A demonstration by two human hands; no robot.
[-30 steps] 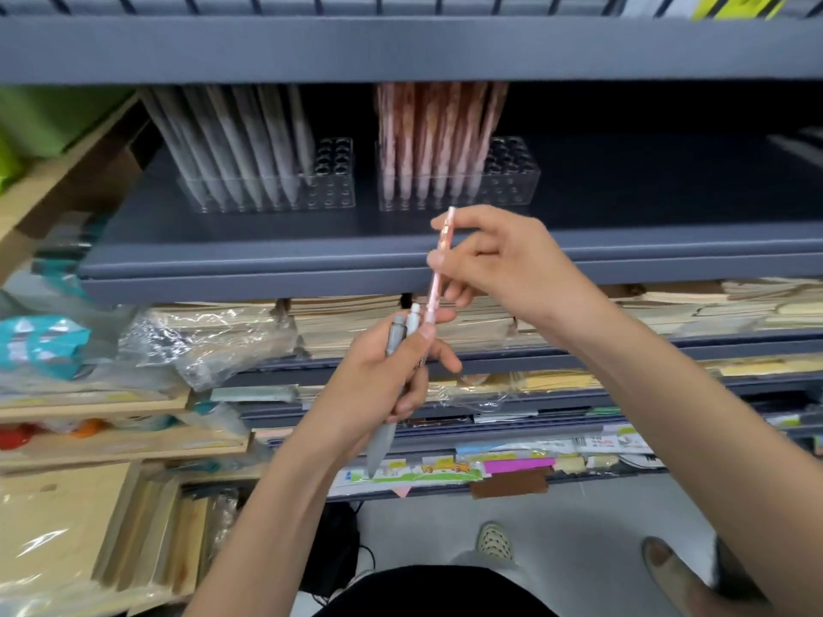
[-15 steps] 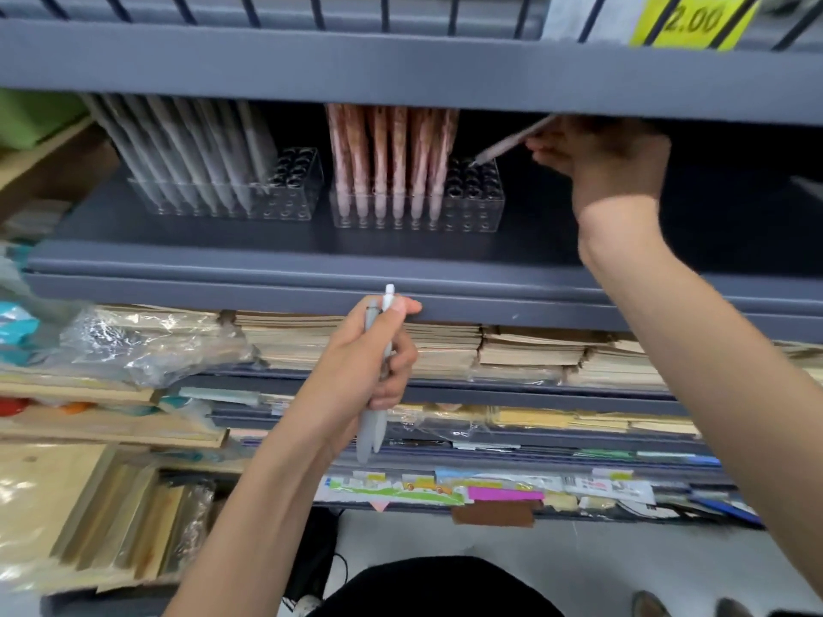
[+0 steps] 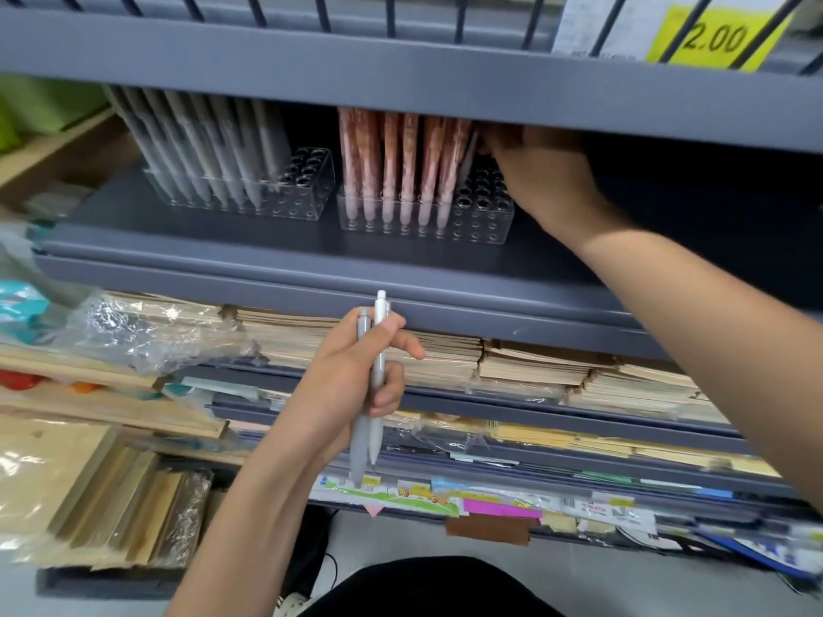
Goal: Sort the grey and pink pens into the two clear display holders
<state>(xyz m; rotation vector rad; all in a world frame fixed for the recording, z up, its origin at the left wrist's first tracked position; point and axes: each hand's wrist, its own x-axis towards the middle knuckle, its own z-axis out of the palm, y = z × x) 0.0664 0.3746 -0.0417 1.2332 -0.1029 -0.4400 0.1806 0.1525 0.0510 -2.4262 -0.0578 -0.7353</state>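
Observation:
Two clear holders stand on the grey shelf. The left holder carries several grey pens; the right holder carries several pink pens. My right hand is deep under the upper shelf, above the right holder's empty holes, pinching a pen that leans beside the pink row; its colour is lost in shadow. Lower, in front of the shelf edge, my left hand grips two grey pens upright, tips down.
The upper shelf's front lip hangs low over the holders. A yellow price tag is at top right. Stacks of paper and envelopes fill the shelves below, plastic-wrapped goods lie at left.
My right hand carried the pink pen from my left hand up into the shelf and has now lowered it beside the pink row. My left hand stays put with two grey pens.

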